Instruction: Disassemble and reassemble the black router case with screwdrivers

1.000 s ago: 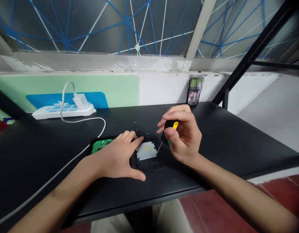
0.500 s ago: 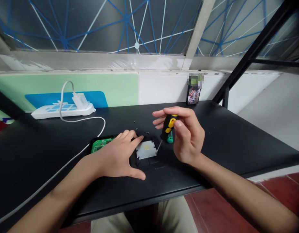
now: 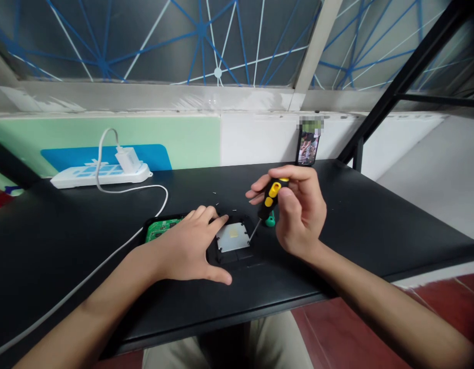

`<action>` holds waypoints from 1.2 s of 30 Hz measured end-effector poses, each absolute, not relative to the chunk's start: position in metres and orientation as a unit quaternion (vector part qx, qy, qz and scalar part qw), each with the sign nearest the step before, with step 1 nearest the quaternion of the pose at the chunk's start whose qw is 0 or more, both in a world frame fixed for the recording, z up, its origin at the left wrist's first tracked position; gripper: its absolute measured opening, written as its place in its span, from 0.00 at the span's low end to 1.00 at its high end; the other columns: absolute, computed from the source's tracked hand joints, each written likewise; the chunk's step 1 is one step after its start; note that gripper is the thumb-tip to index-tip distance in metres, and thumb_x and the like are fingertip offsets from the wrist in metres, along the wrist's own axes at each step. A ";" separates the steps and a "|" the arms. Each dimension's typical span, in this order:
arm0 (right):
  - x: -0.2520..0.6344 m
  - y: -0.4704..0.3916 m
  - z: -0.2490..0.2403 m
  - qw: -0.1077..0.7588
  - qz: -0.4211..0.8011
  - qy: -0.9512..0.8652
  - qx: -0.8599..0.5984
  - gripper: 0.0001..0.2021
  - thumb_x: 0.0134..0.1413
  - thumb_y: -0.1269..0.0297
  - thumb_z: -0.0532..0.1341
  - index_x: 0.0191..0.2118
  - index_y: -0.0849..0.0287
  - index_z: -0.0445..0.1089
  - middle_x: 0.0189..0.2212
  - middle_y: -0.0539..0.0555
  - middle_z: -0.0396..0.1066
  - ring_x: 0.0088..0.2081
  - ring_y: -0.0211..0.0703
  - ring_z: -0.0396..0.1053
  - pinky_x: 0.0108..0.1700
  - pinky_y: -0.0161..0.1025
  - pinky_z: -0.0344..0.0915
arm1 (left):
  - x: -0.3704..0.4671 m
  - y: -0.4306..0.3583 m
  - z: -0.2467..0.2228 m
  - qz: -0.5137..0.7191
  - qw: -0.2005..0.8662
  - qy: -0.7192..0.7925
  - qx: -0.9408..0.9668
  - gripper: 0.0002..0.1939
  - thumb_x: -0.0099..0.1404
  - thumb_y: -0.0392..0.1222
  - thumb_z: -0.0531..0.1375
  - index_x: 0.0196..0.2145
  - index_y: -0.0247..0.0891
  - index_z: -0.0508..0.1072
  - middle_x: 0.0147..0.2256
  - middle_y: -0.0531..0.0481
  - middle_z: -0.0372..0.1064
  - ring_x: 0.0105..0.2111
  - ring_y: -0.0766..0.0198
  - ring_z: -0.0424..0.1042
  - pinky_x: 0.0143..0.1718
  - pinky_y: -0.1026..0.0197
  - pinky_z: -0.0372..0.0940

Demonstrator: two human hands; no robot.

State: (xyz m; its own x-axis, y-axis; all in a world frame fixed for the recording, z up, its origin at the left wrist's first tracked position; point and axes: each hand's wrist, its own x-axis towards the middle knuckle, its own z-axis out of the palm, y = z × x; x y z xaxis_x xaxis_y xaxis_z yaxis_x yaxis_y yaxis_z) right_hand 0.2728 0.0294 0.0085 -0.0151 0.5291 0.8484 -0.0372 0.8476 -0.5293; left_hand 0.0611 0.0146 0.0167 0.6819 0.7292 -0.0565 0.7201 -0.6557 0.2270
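Note:
My right hand (image 3: 300, 210) is closed around the black and yellow handle of a screwdriver (image 3: 270, 201). The tool leans to the right, and its tip meets the lower right corner of a silver metal plate (image 3: 234, 240). That plate lies in a black plastic housing (image 3: 237, 257). Spread flat over the housing, my left hand (image 3: 191, 243) presses on it with thumb and fingers apart. It covers part of a green circuit board (image 3: 160, 229) at the left. Behind the screwdriver shaft lies a green-handled tool (image 3: 270, 220), partly hidden.
Several small screws (image 3: 234, 210) lie on the black table (image 3: 360, 215) beyond the housing. A white power strip (image 3: 102, 175) with a charger (image 3: 127, 159) stands at the back left, and its white cable (image 3: 86, 279) runs forward. A phone (image 3: 308, 147) leans against the wall.
The screwdriver handle has tilted further right as my right hand shifted slightly that way, the tip staying at the plate's corner. My left hand stays in place.

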 end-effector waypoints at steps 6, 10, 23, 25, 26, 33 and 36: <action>0.274 0.031 0.008 0.676 0.212 -0.685 -0.167 0.09 0.67 0.64 0.56 0.49 0.52 0.69 0.43 0.53 0.72 0.36 0.41 0.76 0.32 0.41 0.73 | 0.060 0.014 0.017 0.021 0.114 0.398 0.910 0.55 0.55 0.69 0.66 0.68 0.30 0.57 0.53 0.37 0.61 0.53 0.43 0.61 0.56 0.44 0.61; 0.276 0.036 0.010 0.669 0.124 -0.709 -0.182 0.11 0.59 0.64 0.65 0.47 0.51 0.71 0.42 0.53 0.66 0.35 0.40 0.72 0.33 0.41 0.72 | 0.059 0.014 0.017 0.028 0.111 0.396 0.911 0.54 0.55 0.68 0.67 0.67 0.32 0.58 0.53 0.38 0.62 0.53 0.43 0.62 0.56 0.45 0.61; 0.274 0.029 0.007 0.663 0.210 -0.693 -0.190 0.13 0.70 0.61 0.51 0.53 0.52 0.68 0.41 0.52 0.76 0.36 0.40 0.77 0.34 0.40 0.74 | 0.059 0.014 0.017 0.027 0.119 0.395 0.910 0.53 0.55 0.69 0.65 0.68 0.34 0.57 0.52 0.38 0.62 0.52 0.43 0.62 0.55 0.43 0.61; 0.274 0.029 0.006 0.664 0.220 -0.691 -0.182 0.12 0.70 0.62 0.52 0.52 0.53 0.69 0.43 0.53 0.76 0.36 0.41 0.77 0.33 0.41 0.74 | 0.059 0.014 0.017 0.029 0.119 0.395 0.910 0.53 0.55 0.69 0.66 0.67 0.33 0.58 0.52 0.38 0.62 0.52 0.42 0.62 0.56 0.44 0.61; 0.275 0.030 0.007 0.664 0.215 -0.694 -0.178 0.11 0.69 0.62 0.54 0.52 0.53 0.69 0.43 0.53 0.75 0.35 0.41 0.76 0.33 0.41 0.74 | 0.059 0.013 0.017 0.031 0.118 0.395 0.911 0.53 0.55 0.69 0.66 0.67 0.33 0.58 0.52 0.38 0.62 0.52 0.42 0.62 0.56 0.44 0.61; 0.275 0.036 0.014 0.667 0.049 -0.718 -0.193 0.13 0.56 0.66 0.68 0.47 0.47 0.74 0.35 0.50 0.73 0.34 0.43 0.67 0.31 0.44 0.67 | 0.060 0.013 0.017 0.029 0.114 0.394 0.912 0.52 0.55 0.67 0.67 0.67 0.33 0.58 0.53 0.37 0.62 0.52 0.43 0.62 0.56 0.44 0.61; 0.274 0.035 0.015 0.664 0.030 -0.718 -0.208 0.13 0.56 0.67 0.67 0.46 0.47 0.75 0.34 0.49 0.73 0.34 0.43 0.66 0.32 0.44 0.66 | 0.060 0.013 0.017 0.033 0.113 0.391 0.913 0.52 0.55 0.68 0.67 0.67 0.34 0.58 0.54 0.36 0.62 0.53 0.42 0.62 0.56 0.42 0.61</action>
State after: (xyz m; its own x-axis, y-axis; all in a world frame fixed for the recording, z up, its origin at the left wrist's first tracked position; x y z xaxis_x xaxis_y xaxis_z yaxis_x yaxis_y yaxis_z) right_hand 0.2740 0.0346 0.0152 -0.0318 0.3393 0.9402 0.2586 0.9114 -0.3201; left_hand 0.0596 0.0130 0.0167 0.6921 0.7212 -0.0288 0.7065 -0.6687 0.2319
